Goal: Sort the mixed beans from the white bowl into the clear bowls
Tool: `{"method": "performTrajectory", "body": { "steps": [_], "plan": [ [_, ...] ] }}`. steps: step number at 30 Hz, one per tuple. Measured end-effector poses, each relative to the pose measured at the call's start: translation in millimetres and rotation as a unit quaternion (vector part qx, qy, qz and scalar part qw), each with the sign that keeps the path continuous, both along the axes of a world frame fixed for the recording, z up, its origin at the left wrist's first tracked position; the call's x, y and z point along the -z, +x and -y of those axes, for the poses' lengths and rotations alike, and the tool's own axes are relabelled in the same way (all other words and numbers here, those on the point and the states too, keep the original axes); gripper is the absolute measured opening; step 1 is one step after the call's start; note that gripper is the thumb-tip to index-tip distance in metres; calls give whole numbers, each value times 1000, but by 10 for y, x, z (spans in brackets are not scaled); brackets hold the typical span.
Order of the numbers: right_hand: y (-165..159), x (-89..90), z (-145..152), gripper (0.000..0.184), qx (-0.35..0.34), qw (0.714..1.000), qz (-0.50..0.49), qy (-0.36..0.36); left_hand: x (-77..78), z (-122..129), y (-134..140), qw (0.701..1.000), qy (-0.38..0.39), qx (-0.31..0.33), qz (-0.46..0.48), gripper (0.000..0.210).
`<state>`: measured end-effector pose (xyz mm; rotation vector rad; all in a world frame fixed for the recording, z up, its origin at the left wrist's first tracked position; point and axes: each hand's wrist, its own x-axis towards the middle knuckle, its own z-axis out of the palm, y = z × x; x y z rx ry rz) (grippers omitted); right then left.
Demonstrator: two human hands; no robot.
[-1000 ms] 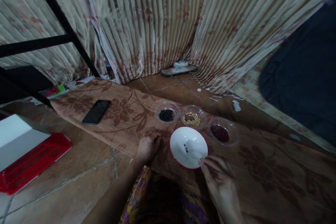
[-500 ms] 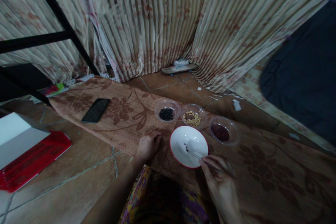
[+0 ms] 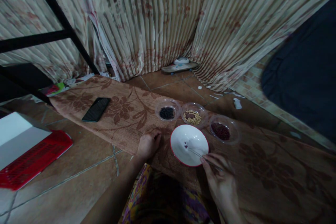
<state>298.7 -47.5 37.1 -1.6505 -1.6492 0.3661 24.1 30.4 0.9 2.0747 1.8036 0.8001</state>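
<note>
A white bowl (image 3: 181, 134) with a red rim stands on the cloth-covered table in front of me. A few small dark red beans (image 3: 186, 145) lie together at its bottom. My right hand (image 3: 222, 178) is closed on thin metal tweezers (image 3: 195, 152), whose tips reach down into the bowl beside those beans. Nothing can be made out between the tips. Left of the bowl, my left hand (image 3: 148, 143) rests on the cloth with its fingers curled in. Behind the bowl stand three clear plastic bowls, with black beans (image 3: 166, 113), yellow beans (image 3: 195, 119) and dark red beans (image 3: 221, 132).
A black phone (image 3: 96, 109) lies on the patterned tablecloth (image 3: 126, 126) at the left. On the floor are a red basket (image 3: 39, 155) with a white box (image 3: 21, 136), and a skateboard (image 3: 180, 67) by the striped curtain (image 3: 157, 24). A dark frame (image 3: 65, 28) rises at left.
The tweezer tips have shifted slightly right, apart from the beans in the bowl. Another bean seems to lie in the group there. My left hand stays in place.
</note>
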Motion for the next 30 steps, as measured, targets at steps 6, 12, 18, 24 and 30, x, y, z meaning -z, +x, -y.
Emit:
{"method": "performTrajectory", "body": {
  "steps": [6, 12, 18, 24, 30],
  "plan": [
    [-40, -27, -54, 27, 2, 1000, 15, 24, 0, -2, 0, 1000, 5, -1, 0, 13],
    [-78, -45, -89, 30, -1, 999, 29, 23, -2, -4, 3, 1000, 0, 2, -10, 14],
    [-99, -52, -110, 30, -13, 999, 38, 22, -7, -3, 3, 1000, 4, 6, -9, 14],
    [-99, -44, -115, 32, -11, 999, 38, 26, 1, -7, -1, 1000, 3, 8, -5, 13],
    [-86, -25, -111, 34, -7, 999, 40, 25, 13, -6, -4, 1000, 7, 3, 0, 12]
  ]
}}
